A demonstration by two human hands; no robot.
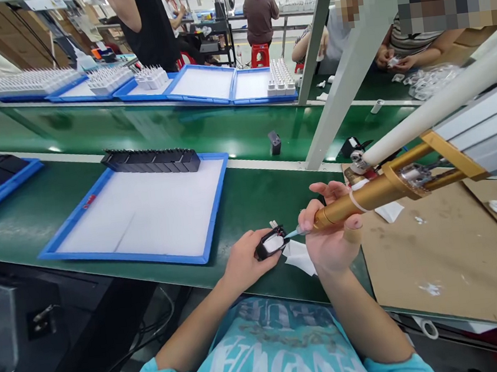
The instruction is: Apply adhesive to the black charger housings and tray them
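Note:
My left hand is closed around a small black plug-adapter-like housing, its open side turned up and white material showing inside. In my right hand is the front end of a gold-coloured glue dispensing gun, with fingers wrapped about its nozzle end. The pale blue tip reaches the right edge of the housing; whether it touches is too small to tell. A crumpled white tissue lies on the green bench just under both hands.
To the left, a blue-rimmed tray carries a row of black housings. One black housing sits on the green conveyor belt. A slanted metal post rises ahead. Stained cardboard covers the right side. Other people work beyond.

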